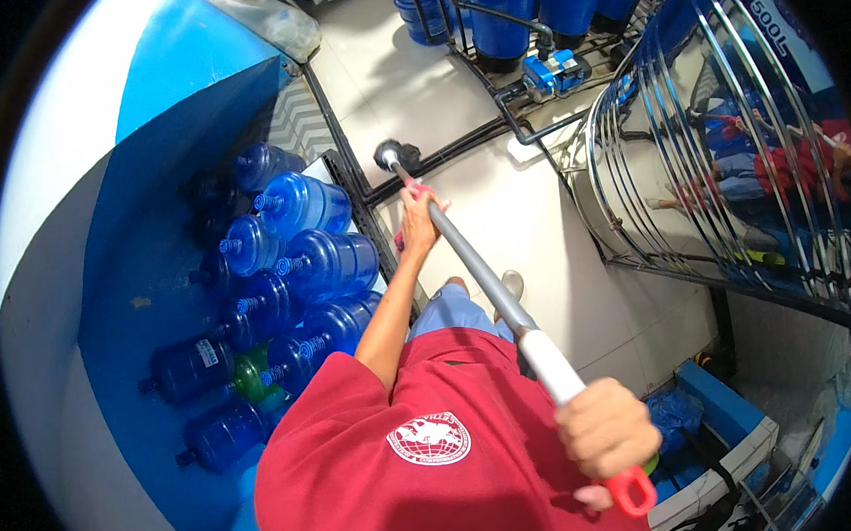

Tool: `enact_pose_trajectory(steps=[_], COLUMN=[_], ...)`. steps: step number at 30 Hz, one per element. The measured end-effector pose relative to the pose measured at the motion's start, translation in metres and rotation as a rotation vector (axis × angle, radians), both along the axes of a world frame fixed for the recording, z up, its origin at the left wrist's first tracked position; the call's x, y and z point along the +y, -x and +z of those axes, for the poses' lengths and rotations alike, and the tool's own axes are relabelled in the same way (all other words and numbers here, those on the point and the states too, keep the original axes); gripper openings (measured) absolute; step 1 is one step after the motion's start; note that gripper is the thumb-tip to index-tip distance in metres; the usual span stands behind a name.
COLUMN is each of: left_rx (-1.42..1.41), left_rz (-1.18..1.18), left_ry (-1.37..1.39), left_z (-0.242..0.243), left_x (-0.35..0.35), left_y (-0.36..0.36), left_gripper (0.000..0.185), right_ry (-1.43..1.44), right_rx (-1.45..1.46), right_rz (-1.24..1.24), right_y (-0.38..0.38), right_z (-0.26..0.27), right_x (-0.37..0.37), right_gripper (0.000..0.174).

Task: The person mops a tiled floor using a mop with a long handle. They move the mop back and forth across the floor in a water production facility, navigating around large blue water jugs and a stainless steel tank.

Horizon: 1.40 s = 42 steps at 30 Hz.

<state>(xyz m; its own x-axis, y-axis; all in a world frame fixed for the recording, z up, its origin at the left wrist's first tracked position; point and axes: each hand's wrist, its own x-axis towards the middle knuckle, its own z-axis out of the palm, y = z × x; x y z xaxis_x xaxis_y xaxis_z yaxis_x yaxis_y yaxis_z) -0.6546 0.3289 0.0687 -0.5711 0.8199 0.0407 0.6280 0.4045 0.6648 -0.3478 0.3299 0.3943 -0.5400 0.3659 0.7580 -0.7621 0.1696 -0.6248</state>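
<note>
A long mop-like pole (pixel 479 263), grey with a white upper section and a red loop at its end, slants across the front of my body. Near the red loop, my right hand (pixel 607 428) is wrapped around the white section. Farther down, my left hand (pixel 420 219) grips the shaft by a pink or red part. At the far end is a dark, bushy head (pixel 398 155), over the tiled floor beside black pipes; whether it touches the floor cannot be told.
Blue water jugs (pixel 329 262) are stacked at left along a blue wall. Black pipes (pixel 463 144) cross the floor. A blue pump (pixel 554 71) and blue tanks (pixel 503 13) stand ahead. A shiny ribbed steel tank (pixel 677 155) lies at right, above a metal frame (pixel 740 294).
</note>
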Motion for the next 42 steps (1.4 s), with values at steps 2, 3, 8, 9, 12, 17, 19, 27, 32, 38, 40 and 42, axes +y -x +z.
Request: enact_pose_trajectory(steps=[2,3,8,9,12,17,19,27,32,38,40,42], left_rx=[0.017,0.038,-0.061,-0.103,-0.065,-0.121,-0.443,-0.097,0.032,-0.058,-0.09,-0.114], left_rz=[0.079,0.105,0.136,0.109,0.044,0.039,0.033,-0.276,-0.336,-0.14,-0.074,0.006], left_ry=[-0.013,-0.013,0.273,0.346,0.256,-0.02,0.013,0.229,0.25,0.376,0.438,0.446], left_z=[-0.007,-0.014,-0.074,-0.091,-0.139,-0.159,-0.145,-0.086,-0.076,-0.097,-0.107,-0.111], left_x=[0.03,0.037,0.067,0.067,0.058,0.093,0.109,0.135,0.123,0.06,0.044,0.03], left_y=[0.034,0.051,0.123,0.131,0.128,0.11,0.11,0.124,0.126,0.17,0.182,0.185], left_gripper=[0.025,0.025,0.039,0.041,0.038,0.026,0.025,0.037,0.028,0.038,0.036,0.029], right_ry=[-0.001,-0.032,-0.054,-0.02,-0.062,-0.066,-0.145,-0.271,0.142,0.244,0.268,0.303], right_rx=[-0.15,-0.204,-0.319,-0.289,-0.445,-0.491,-0.524,-0.561,-0.316,-0.287,-0.295,-0.352], right_rz=[0.002,0.024,-0.241,-0.26,-0.243,-0.272,-0.249,-0.183,-0.418,-0.391,-0.366,-0.347], right_y=[0.024,0.04,0.15,0.165,0.187,0.205,0.226,0.244,0.21,0.217,0.221,0.221], right_z=[-0.016,-0.029,-0.072,-0.076,-0.07,-0.039,-0.031,-0.041,-0.026,-0.076,-0.088,-0.088], right_x=[0.0,0.009,0.031,0.034,0.045,0.067,0.065,0.067,0.109,0.098,0.079,0.058], right_gripper=[0.031,0.03,0.022,0.022,0.021,0.018,0.018,0.025,0.023,0.022,0.023,0.021])
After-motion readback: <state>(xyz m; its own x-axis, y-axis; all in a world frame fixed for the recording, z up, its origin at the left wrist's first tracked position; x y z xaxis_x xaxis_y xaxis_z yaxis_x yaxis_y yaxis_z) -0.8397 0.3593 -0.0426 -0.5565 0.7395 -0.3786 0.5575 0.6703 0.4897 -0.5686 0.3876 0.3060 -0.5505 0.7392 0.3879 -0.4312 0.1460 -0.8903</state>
